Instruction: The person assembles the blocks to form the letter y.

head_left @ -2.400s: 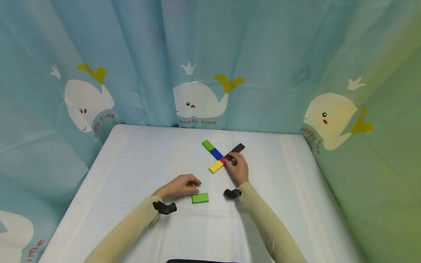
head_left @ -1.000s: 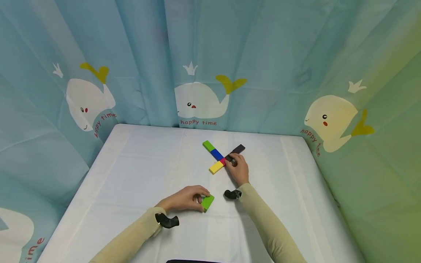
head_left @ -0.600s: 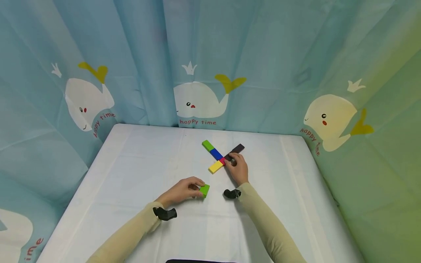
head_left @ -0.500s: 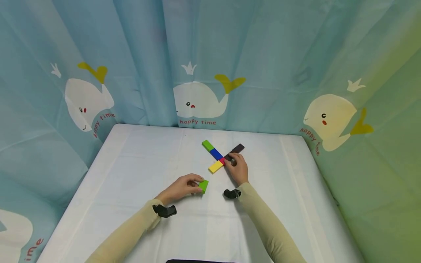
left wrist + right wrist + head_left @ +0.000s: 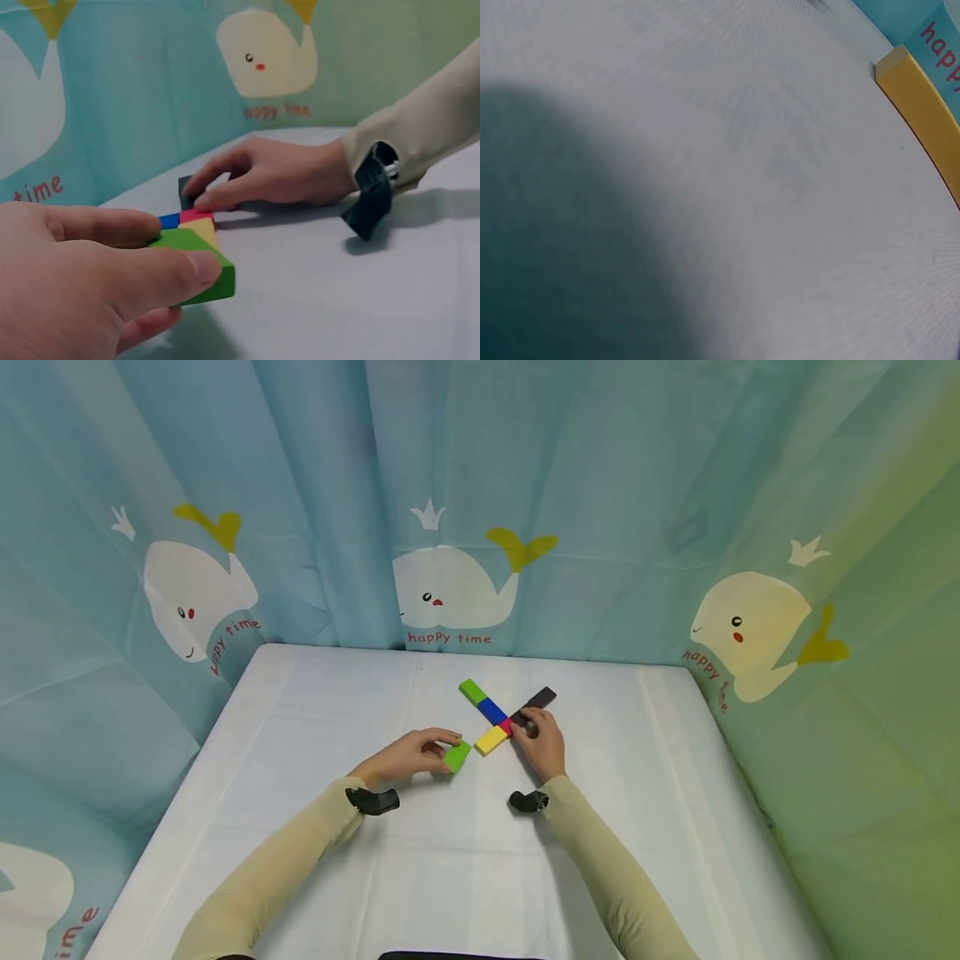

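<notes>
My left hand pinches a light green rectangular block between thumb and fingers, tilted beside the near end of a row of blocks. In the left wrist view this green block appears in front of the yellow one. On the table, a yellow block, a red block and a black length form one diagonal. A blue block and another green block run off from the red one. My right hand has curled fingers on the black length near the red block, partly hiding both.
A white cloth covers the table. Pale blue and green curtains with whale prints enclose its back and sides. A black strap-like piece is at each wrist. Only cloth, dark blur and the yellow block show in the right wrist view.
The green block lay flat near my left hand at first. My left hand took hold of it, turned it and carried it forward towards the yellow block. The right hand stays in place.
</notes>
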Motion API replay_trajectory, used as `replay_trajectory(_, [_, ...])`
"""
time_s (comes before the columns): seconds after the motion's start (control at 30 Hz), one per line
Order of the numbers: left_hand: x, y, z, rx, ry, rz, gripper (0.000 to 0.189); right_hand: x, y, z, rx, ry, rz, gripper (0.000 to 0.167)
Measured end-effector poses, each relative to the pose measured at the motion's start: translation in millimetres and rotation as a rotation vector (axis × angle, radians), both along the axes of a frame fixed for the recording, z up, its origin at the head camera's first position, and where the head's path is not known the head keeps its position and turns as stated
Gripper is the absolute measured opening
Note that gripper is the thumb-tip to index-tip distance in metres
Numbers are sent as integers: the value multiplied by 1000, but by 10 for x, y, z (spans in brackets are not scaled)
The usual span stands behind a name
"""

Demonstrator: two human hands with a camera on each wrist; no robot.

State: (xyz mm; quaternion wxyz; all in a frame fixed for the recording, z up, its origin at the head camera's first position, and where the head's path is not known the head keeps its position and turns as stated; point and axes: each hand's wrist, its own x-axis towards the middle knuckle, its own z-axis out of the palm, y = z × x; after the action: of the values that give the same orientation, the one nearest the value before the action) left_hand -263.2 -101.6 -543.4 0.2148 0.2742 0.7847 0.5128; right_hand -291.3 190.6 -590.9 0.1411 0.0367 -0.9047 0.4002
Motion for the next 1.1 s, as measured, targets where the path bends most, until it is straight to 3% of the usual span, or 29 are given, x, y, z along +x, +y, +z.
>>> replay_trajectory(0.07, [-31, 6, 4, -46, 23, -30, 49, 0, 3, 1, 3, -6, 1, 39])
replay_trajectory(0.27, [-121, 65, -56, -227, 183, -86, 43, 0, 5, 18, 0, -6, 4, 40])
replay_trajectory(0.43, [-141, 102, -72, -265, 239, -81, 40, 4, 2, -2, -4, 5, 2, 40])
replay_trajectory(0.8, [-176, 188, -90, -257, 228, -90, 38, -4, 12, -3, -2, 8, 11, 40])
replay_trajectory(1.1, [-227, 233, -114, -261, 246, -110, 37, -26, 21, -41, -8, 63, 18, 39])
